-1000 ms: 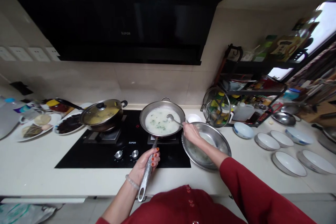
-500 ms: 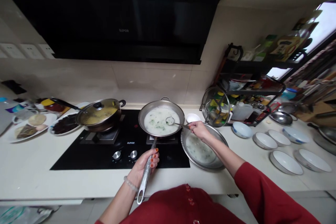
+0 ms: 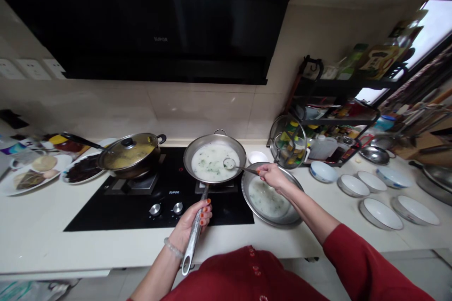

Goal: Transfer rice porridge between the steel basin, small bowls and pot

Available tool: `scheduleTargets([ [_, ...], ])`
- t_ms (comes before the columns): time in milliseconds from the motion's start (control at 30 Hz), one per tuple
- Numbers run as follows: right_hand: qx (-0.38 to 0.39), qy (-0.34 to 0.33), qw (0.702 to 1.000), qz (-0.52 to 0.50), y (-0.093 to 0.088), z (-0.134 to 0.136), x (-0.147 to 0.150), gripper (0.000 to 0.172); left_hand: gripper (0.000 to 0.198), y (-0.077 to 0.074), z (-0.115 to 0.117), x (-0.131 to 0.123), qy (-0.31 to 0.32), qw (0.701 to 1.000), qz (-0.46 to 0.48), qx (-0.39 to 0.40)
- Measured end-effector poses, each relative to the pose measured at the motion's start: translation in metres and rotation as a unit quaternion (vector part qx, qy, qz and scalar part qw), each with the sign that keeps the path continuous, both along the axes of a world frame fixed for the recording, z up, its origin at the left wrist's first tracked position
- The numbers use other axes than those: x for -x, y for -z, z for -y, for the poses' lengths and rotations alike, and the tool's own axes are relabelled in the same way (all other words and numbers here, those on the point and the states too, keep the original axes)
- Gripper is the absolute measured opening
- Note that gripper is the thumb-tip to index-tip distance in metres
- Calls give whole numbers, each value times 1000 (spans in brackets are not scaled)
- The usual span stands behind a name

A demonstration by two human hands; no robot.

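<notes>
A metal wok (image 3: 190,150) stands on the right burner, holding white porridge (image 3: 212,162) with green bits. My left hand (image 3: 196,218) is wrapped round its long metal handle (image 3: 190,251). In my right hand (image 3: 273,178) is the handle of a ladle (image 3: 229,163), whose bowl rests at the surface of the porridge, near the wok's right side. Beneath my right hand and forearm sits a wide steel basin (image 3: 247,200) with more of the white, green-flecked porridge; the forearm hides part of it.
A lidded pan (image 3: 129,153) occupies the left burner of the black stove (image 3: 106,207). Plates of food (image 3: 65,162) lie to its left. Several bowls (image 3: 381,213) stand on the right counter. Behind them are a glass lid (image 3: 287,141) and a spice rack (image 3: 335,122). A range hood (image 3: 158,19) hangs above.
The ladle and both hands keep nearly the same place at the wok. The whole view has shifted slightly, so things appear a little further left.
</notes>
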State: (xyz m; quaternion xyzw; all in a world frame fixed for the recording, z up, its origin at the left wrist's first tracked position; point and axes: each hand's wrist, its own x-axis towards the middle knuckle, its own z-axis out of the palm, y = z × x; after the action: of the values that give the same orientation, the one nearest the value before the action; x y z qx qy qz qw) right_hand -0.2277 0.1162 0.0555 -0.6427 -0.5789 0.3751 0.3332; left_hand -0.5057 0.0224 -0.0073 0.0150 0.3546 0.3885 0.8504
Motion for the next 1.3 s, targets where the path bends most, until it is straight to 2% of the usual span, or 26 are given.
scheduleTargets([
  [167, 55, 21, 996, -65, -8, 4, -4, 10, 21, 3, 0, 0, -8, 1000, 3, -4],
  [300, 87, 46, 988, -115, -21, 13, -15, 18, 21, 8, -1, 0, -13, 1000, 1, -10],
  [467, 95, 66, 981, -153, -33, 33, -46, 30, 23, 8, -1, 1, 4, 1000, -1, -9],
  [567, 80, 85, 982, -147, -31, 48, -69, 32, 19, 3, 0, 0, -4, 1000, -3, -13],
  [700, 40, 97, 992, -70, -7, 69, -99, 33, 20, -3, 1, 0, 5, 1000, -9, -1],
  [800, -27, 89, 992, 87, 25, 86, -114, 30, 18, -5, 1, 0, 3, 1000, -4, 6],
  [867, -66, 75, 970, 222, 48, 99, -120, 30, 15, -6, 1, 0, -3, 1000, -2, 11],
  [933, -95, 56, 934, 339, 68, 114, -124, 33, 15, -8, 2, 0, -10, 1000, -6, 17],
  [1067, -148, 25, 863, 483, 86, 141, -130, 46, 18, -10, 2, -1, -5, 999, -12, 33],
  [1133, -162, 33, 857, 488, 88, 149, -132, 46, 21, -9, 2, -1, 1, 999, -13, 31],
  [1167, -164, 45, 866, 470, 88, 150, -132, 45, 21, -8, 2, 0, 2, 1000, -14, 26],
  [1233, -150, 85, 905, 388, 89, 147, -131, 39, 23, -5, 1, 0, 4, 1000, -16, 15],
  [1300, -106, 145, 952, 246, 88, 139, -127, 33, 24, -4, 1, 0, 9, 1000, -17, 7],
])
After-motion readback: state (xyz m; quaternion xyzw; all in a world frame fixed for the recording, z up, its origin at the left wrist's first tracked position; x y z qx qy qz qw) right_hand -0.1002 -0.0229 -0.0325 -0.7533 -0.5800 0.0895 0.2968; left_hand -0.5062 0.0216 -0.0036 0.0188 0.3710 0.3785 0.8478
